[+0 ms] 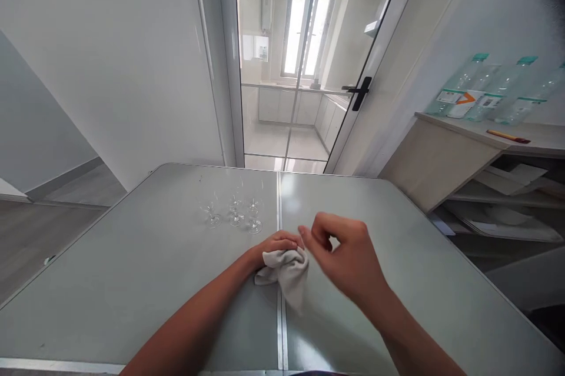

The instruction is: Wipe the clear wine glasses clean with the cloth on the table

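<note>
clamped on a crumpled white cloth (293, 273) with the left hand (279, 243), knuckles upward and fingers bent over the top of the fabric, at the middle of the table (132, 282); cannot make out the undersides of those fingers or anything wrapped in the folds. raised just beside, with the right hand (348, 252), thumb stretched toward the left fingertips, other fingers curled toward the palm, a gap showing inside the curl; softened by blur, so cannot tell a pinch on something clear from a pinch on nothing, nor contact between the two hands from a near miss. reaching in from the lower left with the left forearm (198, 317) and from the lower right with the right forearm (399, 320), both cut off by the bottom edge. draped across the metal seam (285, 340) with the cloth's lower corner. farther off, left of the seam, a cluster of clear stemmed glasses (236, 220), readable mostly by feet and stems, too transparent for a sure count. beyond the table's far edge, a glazed door (286, 152) with a black handle (361, 93). to the right, on a shelf unit (463, 140), green-capped plastic bottles (488, 93), partly overlapping, with the last cut off by the right edge.
</note>
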Tool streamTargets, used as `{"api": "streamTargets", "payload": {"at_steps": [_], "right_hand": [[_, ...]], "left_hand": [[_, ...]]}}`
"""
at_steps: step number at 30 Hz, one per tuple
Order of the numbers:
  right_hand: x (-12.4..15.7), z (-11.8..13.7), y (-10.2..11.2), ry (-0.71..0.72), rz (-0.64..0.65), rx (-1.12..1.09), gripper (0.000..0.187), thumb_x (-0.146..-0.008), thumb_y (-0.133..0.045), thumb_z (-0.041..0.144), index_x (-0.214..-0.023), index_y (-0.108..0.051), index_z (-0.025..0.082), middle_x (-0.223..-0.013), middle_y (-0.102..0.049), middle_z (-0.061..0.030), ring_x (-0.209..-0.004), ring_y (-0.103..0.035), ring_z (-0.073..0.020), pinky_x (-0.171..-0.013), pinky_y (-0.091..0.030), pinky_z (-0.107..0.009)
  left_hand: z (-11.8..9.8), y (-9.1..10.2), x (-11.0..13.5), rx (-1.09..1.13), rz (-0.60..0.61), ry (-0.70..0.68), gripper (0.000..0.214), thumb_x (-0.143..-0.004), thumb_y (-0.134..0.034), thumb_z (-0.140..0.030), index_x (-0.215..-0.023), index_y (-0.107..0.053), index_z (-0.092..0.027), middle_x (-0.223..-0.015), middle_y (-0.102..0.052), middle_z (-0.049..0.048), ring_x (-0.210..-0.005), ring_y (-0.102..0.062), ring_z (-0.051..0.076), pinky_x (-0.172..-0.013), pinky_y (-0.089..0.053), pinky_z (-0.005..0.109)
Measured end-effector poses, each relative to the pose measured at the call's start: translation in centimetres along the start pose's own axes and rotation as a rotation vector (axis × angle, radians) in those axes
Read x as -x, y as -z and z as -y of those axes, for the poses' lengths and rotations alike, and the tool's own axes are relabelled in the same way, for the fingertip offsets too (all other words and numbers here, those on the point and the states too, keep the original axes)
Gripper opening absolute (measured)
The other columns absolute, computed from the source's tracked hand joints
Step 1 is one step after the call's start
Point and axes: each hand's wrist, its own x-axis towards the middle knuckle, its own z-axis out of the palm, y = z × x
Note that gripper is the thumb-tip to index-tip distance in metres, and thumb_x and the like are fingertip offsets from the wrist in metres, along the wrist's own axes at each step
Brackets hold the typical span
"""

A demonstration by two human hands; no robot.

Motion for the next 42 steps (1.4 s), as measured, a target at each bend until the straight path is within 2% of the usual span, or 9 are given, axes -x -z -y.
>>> {"api": "streamTargets", "payload": {"at_steps": [4, 8, 12, 16, 25, 31, 34, 37, 42], "right_hand": [[0.3, -9.6, -1.5, -0.376, 0.192, -0.18, 0.035, -0.094, -0.06, 0.049, -0.073, -0.053, 0.021, -0.065, -0.051, 0.0034, -0.06, -0.046, -0.012, -0.055, -0.037, -0.025], [1.6, -13.9, -2.3, -0.619, 0.326, -0.412, 0.05, -0.092, -0.054, 0.066, -0.115, -0.063, 0.023, -0.108, -0.065, -0.0071, -0.089, -0.061, -0.0195, -0.066, -0.046, -0.028], [2.4, -13.8, -3.3, -0.735, 0.37, -0.626, 0.058, -0.086, -0.067, 0.063, -0.13, -0.059, 0.026, -0.117, -0.065, -0.0067, -0.09, -0.062, -0.0182, -0.068, -0.044, -0.027], [2.7, -13.2, -4.2, -0.759, 0.395, -0.912, 0.046, -0.08, -0.076, 0.054, -0.11, -0.07, 0.019, -0.098, -0.069, -0.0053, -0.085, -0.06, -0.0184, -0.07, -0.043, -0.027], [1.5, -14.8, -0.9, -0.765, -0.254, -0.706, 0.027, -0.07, -0.075, 0.041, -0.078, -0.06, 0.021, -0.071, -0.06, 0.0016, -0.066, -0.053, -0.0166, -0.061, -0.04, -0.026], [1.4, -12.5, 1.4, -0.457, -0.007, 0.037, 0.027, -0.079, -0.068, 0.035, -0.066, -0.047, 0.022, -0.059, -0.044, 0.0048, -0.059, -0.035, -0.0135, -0.057, -0.025, -0.026], [1.6, -11.5, 0.8, -0.539, 0.135, -0.229, 0.031, -0.085, -0.066, 0.046, -0.071, -0.056, 0.021, -0.064, -0.053, 0.0028, -0.061, -0.043, -0.0141, -0.057, -0.031, -0.026], [1.8, -11.7, -0.2, -0.838, 0.113, -0.647, 0.04, -0.083, -0.069, 0.06, -0.084, -0.065, 0.02, -0.077, -0.066, -0.0017, -0.069, -0.057, -0.0189, -0.062, -0.044, -0.029], [3.3, -12.8, -2.0, -1.138, 0.277, -1.053, 0.045, -0.083, -0.07, 0.062, -0.087, -0.07, 0.017, -0.083, -0.072, -0.0081, -0.074, -0.066, -0.0224, -0.07, -0.053, -0.032]], "left_hand": [[0.0, -0.3, -0.2, 0.261, -0.06, -0.066, 0.031, -0.089, -0.064, -0.039, -0.111, -0.064, -0.017, -0.091, -0.063, 0.0039, -0.078, -0.058, 0.016, -0.071, -0.045, 0.025], [0.0, -0.4, -0.3, 0.372, -0.154, -0.165, 0.044, -0.079, -0.079, -0.031, -0.117, -0.059, -0.02, -0.096, -0.062, 0.0027, -0.082, -0.058, 0.015, -0.073, -0.044, 0.023], [-0.2, -0.7, -0.4, 0.366, -0.221, -0.153, 0.047, -0.077, -0.083, -0.035, -0.116, -0.059, -0.022, -0.095, -0.063, 0.0024, -0.079, -0.059, 0.015, -0.071, -0.045, 0.023], [-0.3, -1.0, -0.4, 0.334, -0.237, -0.073, 0.041, -0.077, -0.082, -0.035, -0.111, -0.065, -0.02, -0.096, -0.067, 0.0041, -0.08, -0.06, 0.016, -0.072, -0.046, 0.024], [0.8, 0.1, -1.0, 0.302, -0.217, 0.008, 0.037, -0.087, -0.066, -0.052, -0.095, -0.066, -0.016, -0.078, -0.063, 0.003, -0.064, -0.058, 0.015, -0.057, -0.049, 0.026], [0.6, -0.2, -0.7, 0.237, -0.108, -0.165, 0.056, -0.087, -0.07, -0.055, -0.13, -0.062, -0.019, -0.137, -0.059, 0.0183, -0.122, -0.058, 0.028, -0.091, -0.051, 0.036], [0.3, -0.6, -0.4, 0.151, -0.019, -0.213, 0.07, -0.076, -0.084, -0.048, -0.136, -0.06, -0.021, -0.141, -0.057, 0.018, -0.131, -0.052, 0.032, -0.102, -0.044, 0.04], [0.2, -0.7, -0.1, 0.041, 0.032, -0.132, 0.049, -0.077, -0.083, -0.047, -0.11, -0.073, -0.014, -0.108, -0.071, 0.0131, -0.104, -0.064, 0.028, -0.088, -0.047, 0.034], [0.4, -0.6, -0.1, 0.044, -0.128, -0.116, 0.041, -0.083, -0.074, -0.053, -0.094, -0.067, -0.014, -0.085, -0.065, 0.0041, -0.076, -0.059, 0.016, -0.068, -0.043, 0.024]]}}
